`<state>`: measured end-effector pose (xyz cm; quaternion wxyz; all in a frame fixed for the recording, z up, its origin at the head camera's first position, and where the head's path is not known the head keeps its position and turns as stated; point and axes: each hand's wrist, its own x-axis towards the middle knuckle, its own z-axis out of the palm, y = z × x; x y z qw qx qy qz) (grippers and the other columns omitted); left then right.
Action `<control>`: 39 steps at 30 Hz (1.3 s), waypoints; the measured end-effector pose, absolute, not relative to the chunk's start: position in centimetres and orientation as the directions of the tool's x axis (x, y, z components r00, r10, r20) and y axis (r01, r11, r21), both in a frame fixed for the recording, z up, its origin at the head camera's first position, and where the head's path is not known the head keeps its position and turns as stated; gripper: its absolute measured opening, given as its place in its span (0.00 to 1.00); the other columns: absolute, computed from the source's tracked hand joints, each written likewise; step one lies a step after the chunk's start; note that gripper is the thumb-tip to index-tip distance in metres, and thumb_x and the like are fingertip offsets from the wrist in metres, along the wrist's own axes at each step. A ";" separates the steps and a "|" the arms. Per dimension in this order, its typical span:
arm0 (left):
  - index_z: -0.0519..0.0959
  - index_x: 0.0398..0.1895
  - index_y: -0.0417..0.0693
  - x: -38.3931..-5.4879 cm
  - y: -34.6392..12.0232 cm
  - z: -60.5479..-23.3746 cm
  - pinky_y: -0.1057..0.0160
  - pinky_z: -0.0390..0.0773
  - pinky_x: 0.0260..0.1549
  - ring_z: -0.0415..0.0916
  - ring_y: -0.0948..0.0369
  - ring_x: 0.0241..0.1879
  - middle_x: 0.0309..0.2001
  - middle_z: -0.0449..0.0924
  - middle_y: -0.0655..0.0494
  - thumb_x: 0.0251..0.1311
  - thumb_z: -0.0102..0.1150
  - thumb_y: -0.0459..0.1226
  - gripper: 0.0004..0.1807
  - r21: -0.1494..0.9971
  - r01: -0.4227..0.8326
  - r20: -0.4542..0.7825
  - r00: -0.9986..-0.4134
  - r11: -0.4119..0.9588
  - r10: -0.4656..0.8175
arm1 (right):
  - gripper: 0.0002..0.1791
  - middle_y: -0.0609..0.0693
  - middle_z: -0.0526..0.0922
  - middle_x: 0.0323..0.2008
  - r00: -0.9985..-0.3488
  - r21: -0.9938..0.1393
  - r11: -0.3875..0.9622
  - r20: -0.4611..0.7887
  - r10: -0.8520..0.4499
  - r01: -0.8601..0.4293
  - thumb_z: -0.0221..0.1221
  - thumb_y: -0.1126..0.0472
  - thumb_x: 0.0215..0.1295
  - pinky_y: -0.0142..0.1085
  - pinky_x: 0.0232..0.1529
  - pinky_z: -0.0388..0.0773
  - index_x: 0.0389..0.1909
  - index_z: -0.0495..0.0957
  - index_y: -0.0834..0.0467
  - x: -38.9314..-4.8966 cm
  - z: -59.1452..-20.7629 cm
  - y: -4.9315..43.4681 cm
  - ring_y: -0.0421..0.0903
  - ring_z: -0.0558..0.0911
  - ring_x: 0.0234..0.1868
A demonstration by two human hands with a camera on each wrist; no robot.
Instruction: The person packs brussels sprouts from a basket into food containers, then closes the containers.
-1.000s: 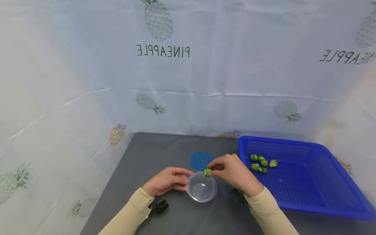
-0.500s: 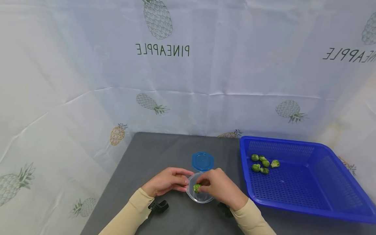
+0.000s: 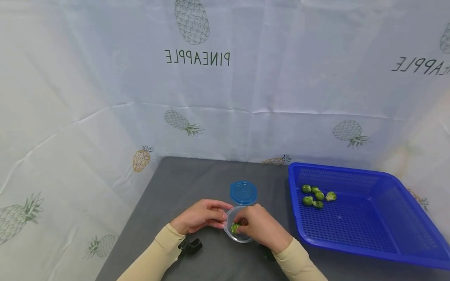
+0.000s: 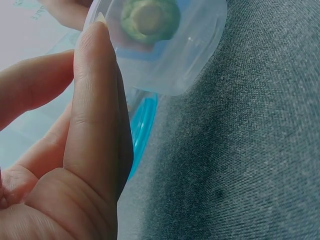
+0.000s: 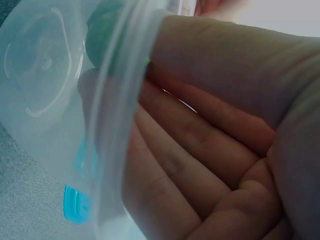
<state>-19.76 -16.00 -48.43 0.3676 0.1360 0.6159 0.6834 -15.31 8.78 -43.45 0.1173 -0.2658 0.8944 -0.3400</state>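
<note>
A clear plastic container stands on the grey cloth in front of the person. The left hand holds its left rim between thumb and fingers; the left wrist view has the thumb's tip right at the rim. Reaching down inside from the right, the right hand pinches a green Brussels sprout low in the container. Through the cloudy wall in the right wrist view, the sprout appears beside the fingers. The right hand covers the container's right side in the head view.
A blue lid lies just behind the container. To the right is a large blue basket with several Brussels sprouts at its left end. White curtains printed with pineapples hang at the back and sides.
The right hand has moved left and down from above the container's rim, bringing the Brussels sprout inside. The left hand has stayed at the rim.
</note>
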 end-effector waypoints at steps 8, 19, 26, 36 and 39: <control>0.74 0.74 0.32 -19.7 -15.8 -48.0 0.62 0.92 0.49 0.88 0.63 0.43 0.44 0.88 0.56 0.74 0.64 0.31 0.27 0.949 -0.312 -0.266 -0.695 0.053 0.668 | 0.06 0.43 0.89 0.30 -0.823 -0.622 0.651 -0.018 -0.568 -0.436 0.77 0.70 0.59 0.29 0.31 0.81 0.35 0.92 0.58 -15.1 -43.6 8.3 0.32 0.80 0.30; 0.76 0.73 0.35 -20.2 -15.7 -47.6 0.57 0.93 0.49 0.88 0.59 0.43 0.48 0.89 0.49 0.74 0.67 0.35 0.28 0.957 -0.257 -0.280 -0.681 0.137 0.676 | 0.11 0.51 0.94 0.45 -0.809 -0.610 0.642 -0.003 -0.588 -0.465 0.71 0.64 0.71 0.31 0.41 0.88 0.52 0.92 0.58 -14.6 -38.7 12.5 0.38 0.90 0.41; 0.75 0.73 0.32 -20.3 -15.3 -47.8 0.58 0.93 0.50 0.87 0.61 0.43 0.46 0.87 0.52 0.73 0.67 0.33 0.28 0.955 -0.270 -0.276 -0.672 0.120 0.687 | 0.11 0.42 0.93 0.45 -0.872 -0.556 0.721 0.015 -0.489 -0.414 0.70 0.60 0.73 0.30 0.44 0.88 0.53 0.91 0.52 -15.6 -35.4 19.4 0.35 0.90 0.43; 0.75 0.72 0.31 -20.2 -15.5 -47.8 0.59 0.93 0.50 0.88 0.61 0.42 0.47 0.87 0.51 0.73 0.67 0.33 0.28 0.950 -0.294 -0.283 -0.665 0.106 0.691 | 0.14 0.50 0.92 0.51 -0.953 -0.480 0.850 -0.085 -0.291 -0.217 0.67 0.55 0.76 0.51 0.50 0.90 0.57 0.90 0.55 -19.8 -36.9 30.8 0.49 0.90 0.50; 0.75 0.72 0.31 -20.3 -15.4 -47.8 0.59 0.93 0.50 0.88 0.62 0.42 0.46 0.86 0.52 0.73 0.67 0.33 0.28 0.949 -0.296 -0.283 -0.664 0.105 0.692 | 0.17 0.55 0.92 0.54 -0.959 -0.486 0.858 -0.124 -0.256 -0.166 0.66 0.55 0.77 0.56 0.52 0.89 0.59 0.88 0.58 -20.7 -38.1 33.8 0.53 0.90 0.52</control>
